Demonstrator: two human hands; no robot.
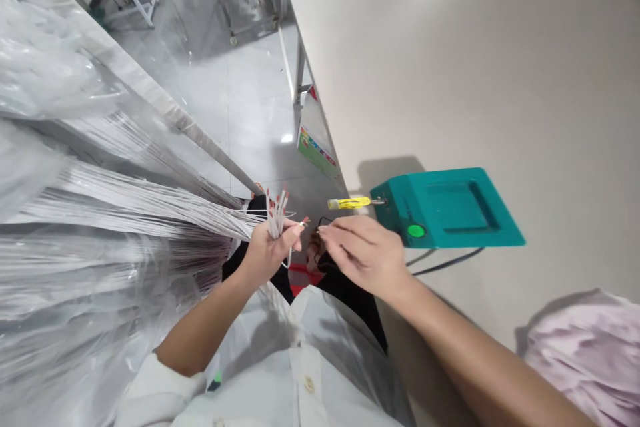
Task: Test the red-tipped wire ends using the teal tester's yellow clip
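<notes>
My left hand point(270, 250) is closed around a bunch of white wires point(277, 213) with reddish-brown ends pointing up. One wire end sticks out between its thumb and forefinger, toward the right. Just across from it, my right hand point(367, 253) has its fingers pressed together in a pinch; what they hold, if anything, is too small to make out. Beyond the right hand, a teal device point(450, 210) with a green button lies on the table. A yellow-wrapped rod point(353, 203) projects from its left side, close above the right fingers.
A pale table point(475, 80) fills the right side, its edge beside my right arm. Long bundles of white wires point(150, 203) under clear plastic lie on a rack with a metal rail point(200, 137) at left. A pink cloth point(590, 353) sits at the lower right. Dark cables point(450, 261) trail from the device.
</notes>
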